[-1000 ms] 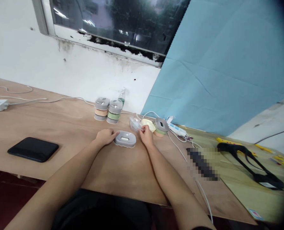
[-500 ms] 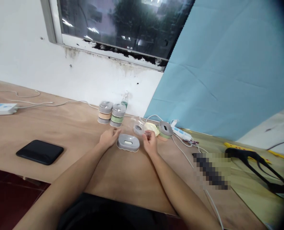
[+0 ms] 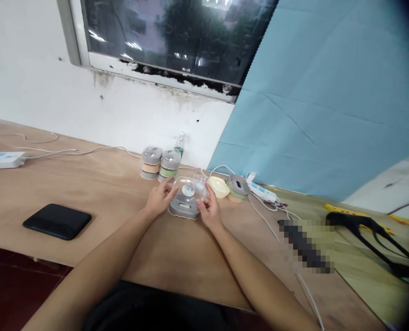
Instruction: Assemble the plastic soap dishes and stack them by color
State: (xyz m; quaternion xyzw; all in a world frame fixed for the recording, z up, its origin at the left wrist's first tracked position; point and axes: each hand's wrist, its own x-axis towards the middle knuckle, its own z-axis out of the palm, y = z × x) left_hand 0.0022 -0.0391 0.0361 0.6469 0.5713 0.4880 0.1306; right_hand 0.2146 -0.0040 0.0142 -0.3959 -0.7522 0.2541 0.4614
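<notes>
A clear plastic cover (image 3: pixel 195 185) with a round label is tilted up just above the grey oval box (image 3: pixel 183 213), which has a slot in its top. My left hand (image 3: pixel 159 198) pinches the cover's left edge between thumb and fingers. At its right edge my right hand (image 3: pixel 210 210) grips the same cover, close beside the box. Two stacks of similar boxes stand behind, one with a peach layer (image 3: pixel 150 168) and one with a green layer (image 3: pixel 168 172). To the right of the cover rests a pale yellow scalloped piece (image 3: pixel 219 187).
Another grey and green box (image 3: pixel 239 186) stands by a power strip (image 3: pixel 262 192) at the right. A black flat case (image 3: pixel 57 221) lies at the left, with a second power strip (image 3: pixel 3 160) behind it. A bottle (image 3: pixel 179 144) stands against the wall; white cables cross the table.
The clear cover has moved left and toward me, from beside the right hand to over the grey box. My left hand has taken hold of its left edge.
</notes>
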